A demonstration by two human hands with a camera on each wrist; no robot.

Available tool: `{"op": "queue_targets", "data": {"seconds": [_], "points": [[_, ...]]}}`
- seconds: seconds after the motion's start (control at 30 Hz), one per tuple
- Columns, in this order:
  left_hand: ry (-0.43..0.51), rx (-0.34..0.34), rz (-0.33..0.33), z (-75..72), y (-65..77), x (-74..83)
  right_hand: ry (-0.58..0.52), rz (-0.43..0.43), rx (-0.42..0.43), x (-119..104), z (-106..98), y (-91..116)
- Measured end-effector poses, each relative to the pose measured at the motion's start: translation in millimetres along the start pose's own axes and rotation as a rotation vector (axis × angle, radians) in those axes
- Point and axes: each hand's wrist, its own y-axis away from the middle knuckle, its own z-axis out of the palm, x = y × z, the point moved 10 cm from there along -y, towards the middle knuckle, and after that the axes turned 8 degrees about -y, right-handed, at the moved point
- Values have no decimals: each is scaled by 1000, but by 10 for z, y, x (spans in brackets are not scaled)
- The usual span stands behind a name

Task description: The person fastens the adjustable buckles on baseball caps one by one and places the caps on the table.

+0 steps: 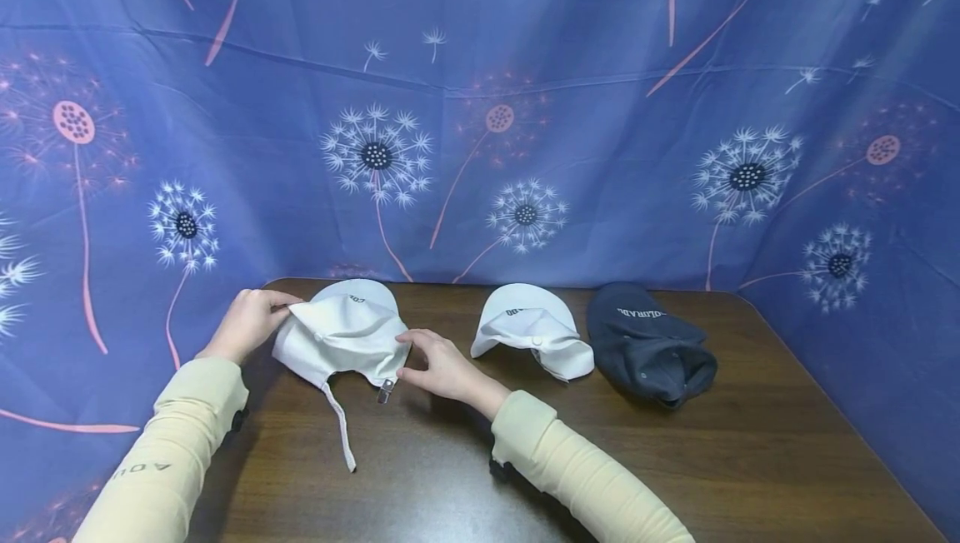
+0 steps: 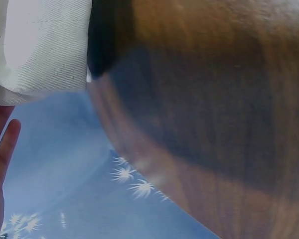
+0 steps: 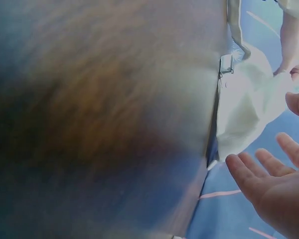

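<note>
A white baseball cap (image 1: 352, 335) with dark lettering lies at the left of the table, brim toward the back. Its back strap hangs loose toward the front, and a metal buckle (image 1: 386, 391) shows at the rear opening. My left hand (image 1: 247, 322) pinches the crown's fabric at the cap's left side; in the left wrist view, fingers (image 2: 5, 149) show beside the white cloth (image 2: 45, 50). At the cap's right side is my right hand (image 1: 442, 370), fingers spread and loosely bent, fingertips right at the fabric. The right wrist view shows that hand (image 3: 274, 184) beside the cap (image 3: 244, 104).
A second white cap (image 1: 525, 326) sits right of my right hand, with a dark navy cap (image 1: 648, 343) close beside it. The brown wooden table (image 1: 750, 460) meets a blue dandelion-print cloth (image 1: 600, 151) at its back and sides.
</note>
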Motion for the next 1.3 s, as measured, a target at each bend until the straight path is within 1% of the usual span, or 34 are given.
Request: {"op": "queue_targets", "data": {"seconds": [0.1,0.3,0.43,0.57,0.7,0.9,1.13,1.23,1.3], "points": [[-9,-13,-7,-28,-30,22,26,1,10,8,-14,7],[-33,-31,-2,-96,-96,102,35,-17,37,-10,-69,24],[-43,-25,5,-168,-146,181,38,-17,54,-21,-106,28],[-52,-11,10,-247,-203,285,46,-19,74,-27,-132,31],[-68,1,8,-324,-275,403,64,-51,101,-67,-164,37],[-93,-25,-15,-391,-381,564,86,-70,119,-137,-188,36],[-58,-48,-53,-491,-479,739,80,-56,143,-172,-201,49],[-41,-59,-52,-541,-520,838,58,-67,164,-175,-232,60],[-30,-58,-40,-589,-546,921,42,-82,188,-178,-276,71]]}}
